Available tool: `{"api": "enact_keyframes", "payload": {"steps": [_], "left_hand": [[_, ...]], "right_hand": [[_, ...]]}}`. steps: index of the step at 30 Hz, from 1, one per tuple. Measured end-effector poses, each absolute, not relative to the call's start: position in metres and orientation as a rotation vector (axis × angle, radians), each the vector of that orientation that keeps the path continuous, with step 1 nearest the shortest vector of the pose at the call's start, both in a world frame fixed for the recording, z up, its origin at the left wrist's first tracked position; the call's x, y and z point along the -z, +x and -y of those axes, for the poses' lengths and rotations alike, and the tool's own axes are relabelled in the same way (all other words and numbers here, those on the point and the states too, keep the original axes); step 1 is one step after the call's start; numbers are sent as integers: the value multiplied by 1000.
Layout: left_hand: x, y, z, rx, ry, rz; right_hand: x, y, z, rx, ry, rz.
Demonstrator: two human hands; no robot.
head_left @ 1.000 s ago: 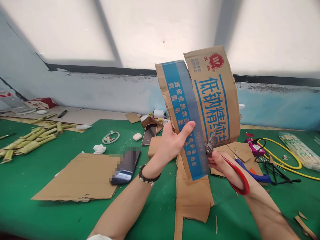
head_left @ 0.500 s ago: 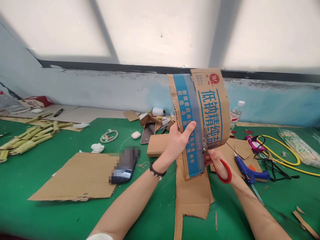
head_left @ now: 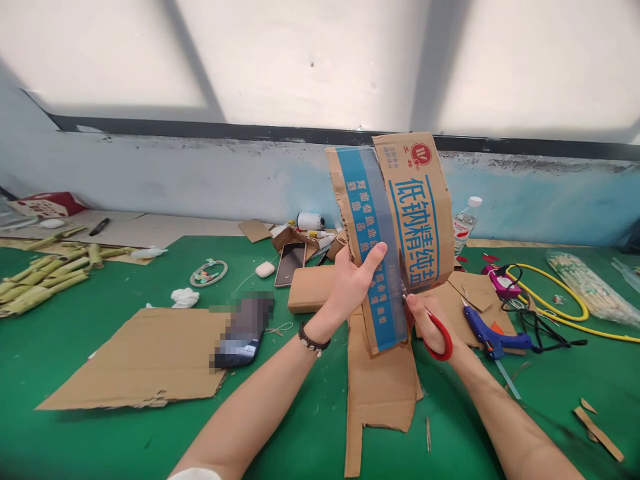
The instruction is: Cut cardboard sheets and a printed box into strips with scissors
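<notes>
My left hand grips an upright piece of brown cardboard printed with blue characters and crossed by a strip of blue tape, thumb on the taped front. It stands above the green table. My right hand is closed round red-handled scissors, whose blades are in the cardboard's lower edge, between the taped strip and the printed panel. A beaded bracelet sits on my left wrist.
A flat cardboard sheet and a dark phone lie to the left, bamboo pieces at far left. A cut cardboard piece lies below my hands. A blue glue gun, cables, a yellow hose and a water bottle sit to the right.
The cardboard and both hands have dropped lower and shifted slightly left in view. The scissor blades, visible a second ago, have closed further into the cardboard.
</notes>
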State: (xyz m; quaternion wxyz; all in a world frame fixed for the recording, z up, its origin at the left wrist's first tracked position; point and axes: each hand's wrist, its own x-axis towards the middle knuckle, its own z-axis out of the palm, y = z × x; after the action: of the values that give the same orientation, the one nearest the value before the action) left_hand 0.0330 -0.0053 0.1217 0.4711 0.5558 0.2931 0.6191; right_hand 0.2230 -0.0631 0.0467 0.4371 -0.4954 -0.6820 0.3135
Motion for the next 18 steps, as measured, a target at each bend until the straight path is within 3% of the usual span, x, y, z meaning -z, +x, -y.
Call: {"api": "enact_keyframes", "payload": {"steps": [18], "left_hand": [[-117,37,0,-1572,1244,-692]], "right_hand": [[-49,214,67,-771,-1235,1602]]}}
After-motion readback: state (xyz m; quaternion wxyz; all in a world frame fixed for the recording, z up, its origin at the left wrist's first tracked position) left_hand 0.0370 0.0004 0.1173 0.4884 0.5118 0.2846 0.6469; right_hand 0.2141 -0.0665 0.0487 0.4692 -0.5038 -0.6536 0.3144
